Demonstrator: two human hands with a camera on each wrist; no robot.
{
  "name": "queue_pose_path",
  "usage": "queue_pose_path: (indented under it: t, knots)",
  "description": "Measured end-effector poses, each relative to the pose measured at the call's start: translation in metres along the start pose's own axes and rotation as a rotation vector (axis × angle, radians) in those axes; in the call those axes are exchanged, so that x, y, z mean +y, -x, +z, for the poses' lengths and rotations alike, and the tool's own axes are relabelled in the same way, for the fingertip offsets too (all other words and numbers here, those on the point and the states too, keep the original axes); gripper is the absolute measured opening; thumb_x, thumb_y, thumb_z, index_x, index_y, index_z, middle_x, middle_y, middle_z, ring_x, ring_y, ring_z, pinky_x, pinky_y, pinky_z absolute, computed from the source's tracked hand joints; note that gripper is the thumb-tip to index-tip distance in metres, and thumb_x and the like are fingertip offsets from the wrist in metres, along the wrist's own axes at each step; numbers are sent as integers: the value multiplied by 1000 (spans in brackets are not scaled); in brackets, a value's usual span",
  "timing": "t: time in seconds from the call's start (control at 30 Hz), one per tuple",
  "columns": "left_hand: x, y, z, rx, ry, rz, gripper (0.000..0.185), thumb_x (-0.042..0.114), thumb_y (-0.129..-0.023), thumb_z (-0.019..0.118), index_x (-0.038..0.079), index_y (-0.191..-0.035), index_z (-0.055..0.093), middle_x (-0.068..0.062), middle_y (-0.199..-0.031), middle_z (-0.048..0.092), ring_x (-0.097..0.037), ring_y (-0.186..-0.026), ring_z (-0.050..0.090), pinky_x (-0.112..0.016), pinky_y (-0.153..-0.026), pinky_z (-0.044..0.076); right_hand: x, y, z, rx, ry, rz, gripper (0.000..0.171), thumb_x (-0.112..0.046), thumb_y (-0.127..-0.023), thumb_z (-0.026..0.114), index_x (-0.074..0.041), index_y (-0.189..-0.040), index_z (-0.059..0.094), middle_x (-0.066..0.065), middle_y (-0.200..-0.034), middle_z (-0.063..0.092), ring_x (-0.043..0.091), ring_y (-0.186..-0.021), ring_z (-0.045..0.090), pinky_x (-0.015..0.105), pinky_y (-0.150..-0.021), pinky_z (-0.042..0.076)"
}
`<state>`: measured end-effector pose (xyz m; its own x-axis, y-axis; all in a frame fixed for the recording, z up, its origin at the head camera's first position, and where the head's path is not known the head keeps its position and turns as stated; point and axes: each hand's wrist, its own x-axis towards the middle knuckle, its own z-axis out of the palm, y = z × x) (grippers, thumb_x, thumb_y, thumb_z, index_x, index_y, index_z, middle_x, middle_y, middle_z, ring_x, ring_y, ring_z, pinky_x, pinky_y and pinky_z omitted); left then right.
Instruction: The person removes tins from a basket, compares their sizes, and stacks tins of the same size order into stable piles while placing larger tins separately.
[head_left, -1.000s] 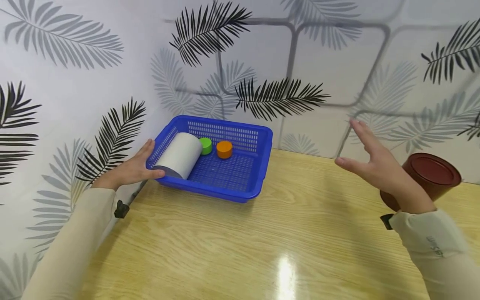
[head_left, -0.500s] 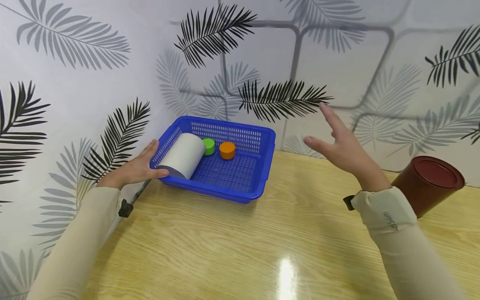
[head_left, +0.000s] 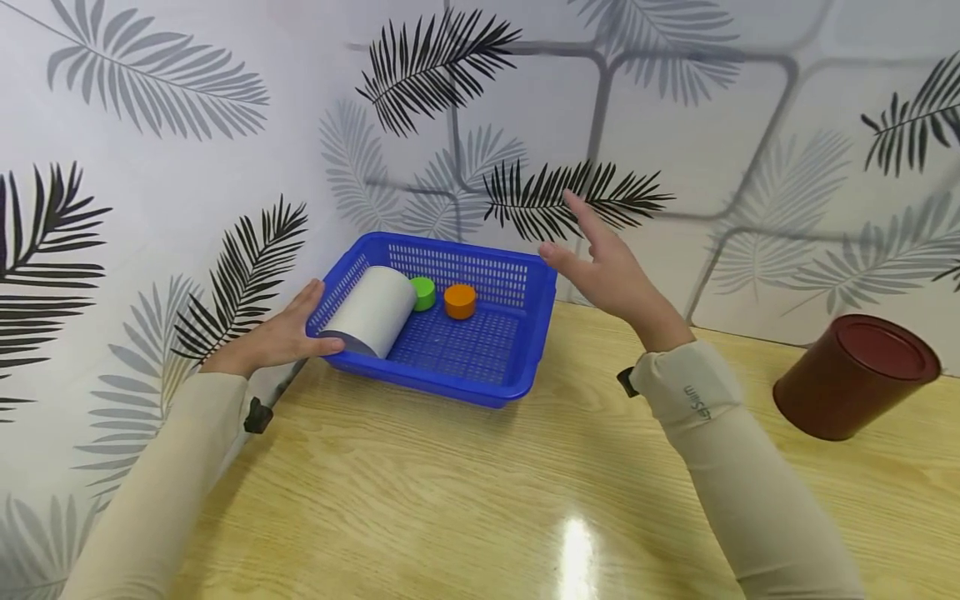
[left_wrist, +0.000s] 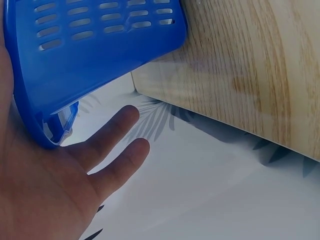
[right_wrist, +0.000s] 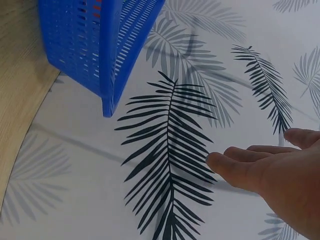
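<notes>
A blue plastic basket stands on the table near the wall. Inside it lie a white cylinder on its side, a small green cylinder and an orange one. My left hand touches the basket's left front corner, thumb over the front rim; in the left wrist view its visible fingers are straight and apart. My right hand hovers just beyond the basket's right rim, fingers and thumb stretched out, holding nothing. In the right wrist view a gap shows between hand and basket.
A dark red lidded canister stands tilted-looking at the table's right, behind my right forearm. The wooden table meets a wall covered in leaf-patterned paper at the back and left.
My right hand has moved left from near the canister to beside the basket's right rim, uncovering the canister. My left hand stays at the basket's corner.
</notes>
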<state>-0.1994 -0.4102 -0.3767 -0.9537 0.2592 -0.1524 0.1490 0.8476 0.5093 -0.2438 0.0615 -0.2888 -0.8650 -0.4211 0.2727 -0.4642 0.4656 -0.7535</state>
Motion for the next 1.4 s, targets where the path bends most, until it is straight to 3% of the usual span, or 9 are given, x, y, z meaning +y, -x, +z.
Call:
queue_pose_path:
  t: [0.4,0.77,1.07,1.27,1.4]
  knots:
    - [-3,1,3,-16,17,-22,119,56,-90,69,7,-160,-14,-16,-166,-19,-36,-151,-12,-64,-116,5,-6,-37,48,-70,-16,37,78,-56,-98,58,-34,-163,21,-3,-167,17,26,-152,16,58,-118,19]
    - [-4,5,5,-19,29,-31,119,56,-91,69,8,-160,-15,-14,-166,-20,-35,-152,-13,-63,-117,5,-26,-63,88,-108,-96,24,73,-51,-100,58,-24,-161,29,-1,-164,27,27,-149,27,51,-116,28]
    - [-2,10,0,-4,11,-45,118,57,-91,68,9,-160,-15,-13,-166,-19,-36,-152,-10,-63,-117,7,-18,-82,121,-109,-193,87,69,-53,-100,58,-26,-159,35,3,-162,33,22,-147,31,48,-114,33]
    - [-1,7,0,-9,5,-44,118,56,-91,69,8,-160,-15,-14,-166,-19,-34,-152,-11,-62,-117,6,-9,-87,135,-107,-210,94,66,-49,-101,58,-19,-157,38,11,-159,37,28,-145,35,49,-112,35]
    - [1,4,-2,-8,16,-42,119,57,-90,69,10,-160,-15,-12,-166,-19,-33,-152,-12,-61,-117,5,2,-93,144,-137,-194,147,62,-43,-103,58,-16,-155,41,16,-150,46,28,-135,46,47,-107,42]
